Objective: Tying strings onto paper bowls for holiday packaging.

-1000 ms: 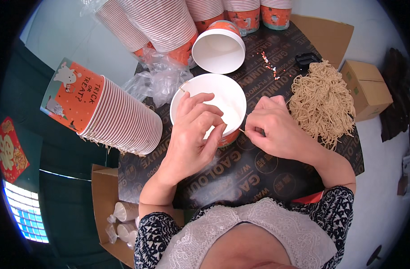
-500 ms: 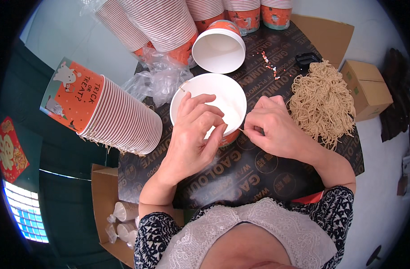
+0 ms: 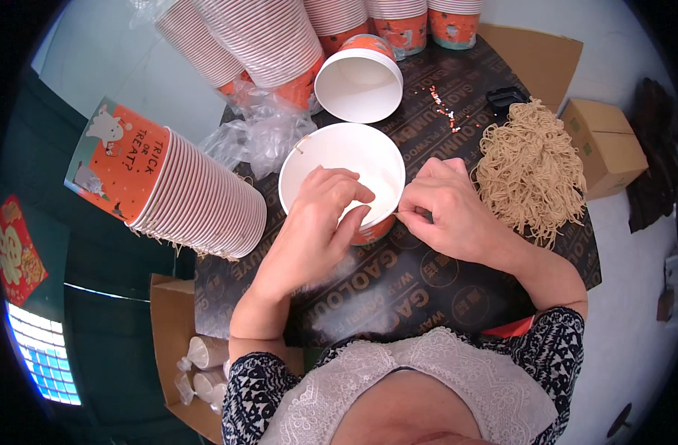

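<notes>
A white-lined paper bucket (image 3: 339,141) with an orange printed outside stands in front of me, mouth up. A short bit of tan cord (image 3: 300,145) pokes through its upper left wall. My left hand (image 3: 320,222) hangs over the near left rim, its fingers curled and the thumb apart from the index finger; nothing shows between them. At the bucket's right rim my right hand (image 3: 446,211) is closed in a pinch on a thin cord end (image 3: 399,215). The inside of the right hand's grip is mostly hidden.
A leaning stack of nested buckets (image 3: 205,196) is at left, with cord ends along its rims. Another bucket (image 3: 359,85) lies tipped behind, near plastic wrap (image 3: 268,133) and more stacks (image 3: 257,37). A heap of tan cords (image 3: 531,170), small beads (image 3: 444,111) and a black tray (image 3: 505,98) are at right.
My left hand has lowered slightly, and its thumb and index finger have moved farther apart. My right hand stays pinched at the rim, a touch nearer the bucket.
</notes>
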A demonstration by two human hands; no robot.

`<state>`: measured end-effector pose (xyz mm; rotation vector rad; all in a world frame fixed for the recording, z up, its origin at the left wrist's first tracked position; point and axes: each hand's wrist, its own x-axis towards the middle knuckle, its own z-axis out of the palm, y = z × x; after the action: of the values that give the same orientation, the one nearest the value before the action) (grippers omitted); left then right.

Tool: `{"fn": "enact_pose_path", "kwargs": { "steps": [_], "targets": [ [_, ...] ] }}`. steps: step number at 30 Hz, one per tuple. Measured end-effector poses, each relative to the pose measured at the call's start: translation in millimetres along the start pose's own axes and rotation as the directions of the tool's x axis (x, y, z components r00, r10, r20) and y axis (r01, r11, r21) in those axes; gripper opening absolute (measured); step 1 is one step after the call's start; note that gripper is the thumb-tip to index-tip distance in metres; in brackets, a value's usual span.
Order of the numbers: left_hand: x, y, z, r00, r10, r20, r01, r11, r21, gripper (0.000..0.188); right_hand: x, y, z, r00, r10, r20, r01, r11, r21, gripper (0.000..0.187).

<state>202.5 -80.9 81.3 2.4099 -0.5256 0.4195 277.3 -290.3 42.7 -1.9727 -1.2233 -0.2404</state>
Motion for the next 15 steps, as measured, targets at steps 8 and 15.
{"fn": "enact_pose_path", "kwargs": {
  "steps": [8, 15],
  "targets": [
    [27, -15, -9, 0.945, -0.016, 0.327, 0.005, 0.999, 0.035, 0.021, 0, 3, 9, 0.997, -0.040, -0.064, 0.038, 0.999, -0.021, 0.009],
    [33, -19, -3, 0.903, -0.035, 0.429, 0.112, 0.981, -0.156, 0.018, 0, 6, 14, 0.992, -0.060, -0.113, 0.055, 0.998, -0.040, 0.011]
  ]
}}
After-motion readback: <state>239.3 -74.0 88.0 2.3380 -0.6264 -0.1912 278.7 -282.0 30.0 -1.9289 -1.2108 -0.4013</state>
